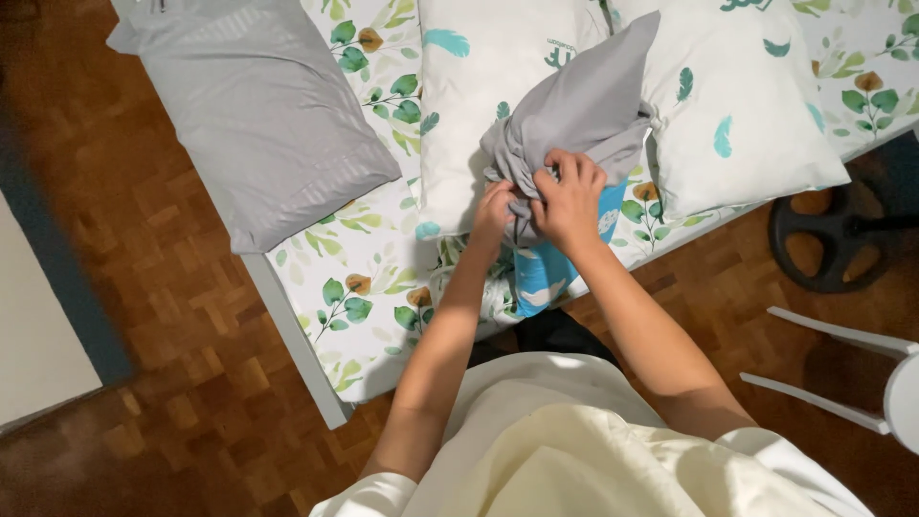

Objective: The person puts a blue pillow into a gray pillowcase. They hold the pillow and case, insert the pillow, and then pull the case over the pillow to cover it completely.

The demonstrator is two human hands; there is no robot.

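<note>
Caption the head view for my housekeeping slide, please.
Both hands, left hand and right hand, gather a grey pillowcase over a leaf-print bed.

Light: soft, brightest on the bed (364, 287)
Shadows: floor (172, 316) dim left of the bed
Focus: mostly sharp, slight grain

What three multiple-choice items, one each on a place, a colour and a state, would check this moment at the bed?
1. Where does the grey pillow lie?
A. on the bed's left part
B. on the floor
C. on the white chair

2. What colour is the pillowcase in the hands?
A. blue
B. grey
C. yellow

3. How do the hands stand on the pillowcase?
A. both flat and open
B. only one touches it
C. both closed on its bunched end

Answers: 1 A, it rests on the leaf-print sheet, apart from the white pillows. 2 B, plain grey cloth. 3 C, the left hand and right hand have a grip on the gathered fabric.
</note>
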